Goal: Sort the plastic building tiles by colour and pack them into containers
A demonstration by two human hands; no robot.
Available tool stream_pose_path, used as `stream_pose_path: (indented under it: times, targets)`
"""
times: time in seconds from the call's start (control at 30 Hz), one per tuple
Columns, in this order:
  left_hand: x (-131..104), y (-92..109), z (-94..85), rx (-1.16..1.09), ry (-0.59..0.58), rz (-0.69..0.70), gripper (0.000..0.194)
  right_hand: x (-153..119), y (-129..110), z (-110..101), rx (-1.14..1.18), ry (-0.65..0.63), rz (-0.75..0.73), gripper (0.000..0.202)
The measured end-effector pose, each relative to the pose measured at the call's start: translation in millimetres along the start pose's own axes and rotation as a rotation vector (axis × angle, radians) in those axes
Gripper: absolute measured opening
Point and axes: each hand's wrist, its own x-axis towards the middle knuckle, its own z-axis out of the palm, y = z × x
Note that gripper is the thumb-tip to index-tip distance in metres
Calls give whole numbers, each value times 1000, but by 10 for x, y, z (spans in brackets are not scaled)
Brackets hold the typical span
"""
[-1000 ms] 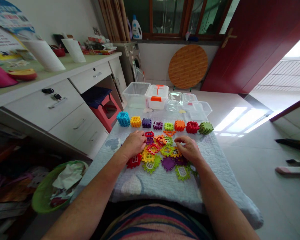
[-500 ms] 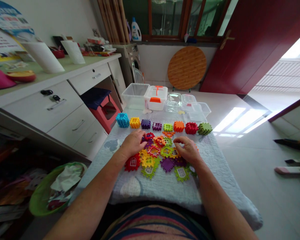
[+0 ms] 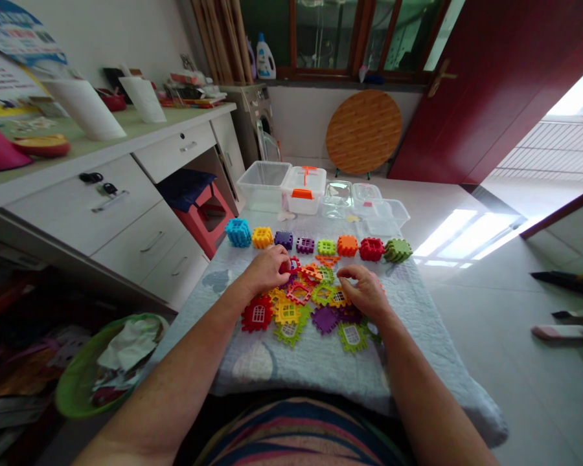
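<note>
Loose plastic interlocking tiles with notched edges lie in a pile on the cloth-covered table. My left hand [image 3: 270, 268] is closed at the pile's far left, its fingertips pinching a small red tile [image 3: 295, 265]. Its fingers partly hide that tile. On the right, my right hand [image 3: 364, 291] rests by the pile with thumb and forefinger apart and nothing visible between them. A yellow lattice tile [image 3: 339, 297] lies beside its thumb. Nearer me are a red window tile [image 3: 258, 314], a yellow tile [image 3: 287, 312], a purple tile [image 3: 325, 320] and a green window tile [image 3: 352, 335].
Behind the pile runs a row of colour-sorted stacks, from a blue stack [image 3: 238, 233] to an olive-green stack [image 3: 398, 250]. Beyond stand a clear bin [image 3: 263, 184], a lidded box with orange clips [image 3: 304, 200] and smaller clear containers [image 3: 337, 197]. A red stool [image 3: 208, 213] is at left.
My left hand's fingers have curled in and moved slightly right and up, over the red tile. My right hand has stayed in place.
</note>
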Motion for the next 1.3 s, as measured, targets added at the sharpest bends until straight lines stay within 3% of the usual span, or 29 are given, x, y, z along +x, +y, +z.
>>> stream_pose_path:
  times: [0.13, 0.33, 0.53, 0.77, 1.0, 1.3]
  targets:
    - [-134, 149, -103, -120, 12, 176, 4, -4, 10, 1, 0, 16, -6, 18]
    - [-276, 291, -226, -208, -212, 274, 9, -12, 16, 2, 17, 17, 19, 19]
    - [-196, 305, -258, -105, -345, 273, 50, -5, -18, -3, 2, 11, 17, 18]
    - [24, 323, -195, 89, -535, 268, 33, -11, -55, -7, 14, -16, -34, 15]
    - [115, 365, -139, 216, -519, 261, 30, -29, -144, -19, 45, -80, -109, 13]
    - [66, 411, -131, 201, -372, 251, 22, -36, -208, -38, 31, -132, -110, 14]
